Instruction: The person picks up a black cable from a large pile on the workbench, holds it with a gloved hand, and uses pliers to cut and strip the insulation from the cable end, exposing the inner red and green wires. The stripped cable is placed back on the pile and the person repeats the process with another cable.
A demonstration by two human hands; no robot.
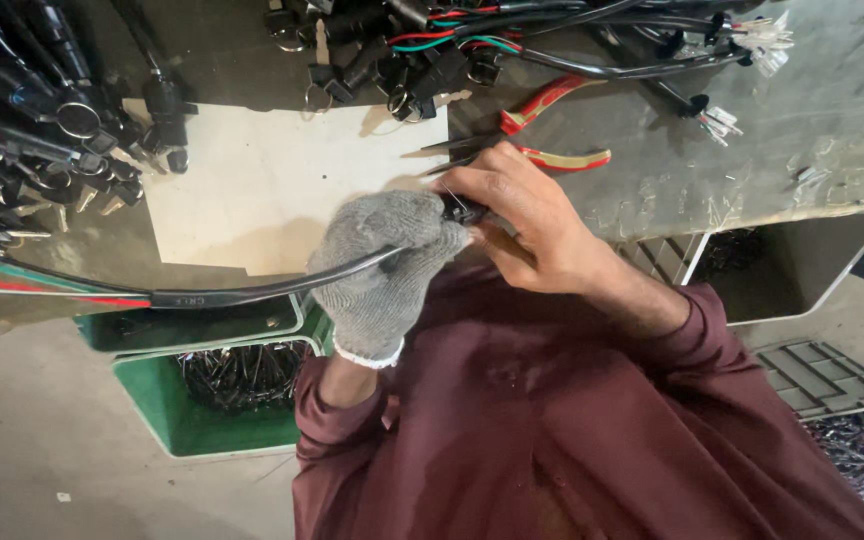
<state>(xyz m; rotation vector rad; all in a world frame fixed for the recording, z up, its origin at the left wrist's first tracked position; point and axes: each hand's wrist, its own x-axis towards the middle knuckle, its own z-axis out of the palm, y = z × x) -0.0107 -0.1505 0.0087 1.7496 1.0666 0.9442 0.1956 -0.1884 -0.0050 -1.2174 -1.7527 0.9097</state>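
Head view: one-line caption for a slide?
Gloved left hand and bare right hand grip a black cable over a workbench, red-handled pliers beside.

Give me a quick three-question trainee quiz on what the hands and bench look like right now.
1. True or false: the left hand wears a grey knit glove and the right hand is bare.
2. What lies on the bench just beyond the right hand?
A. red-handled pliers
B. a hammer
C. a tape roll
3. Fill in: the black sheathed cable runs from the gloved fist toward the person's ____ side, where red and green wires emerge from the sheath.

Key: 1 true; 2 A; 3 left. Both hands close on the cable end, and the green bin sits below the bench edge.
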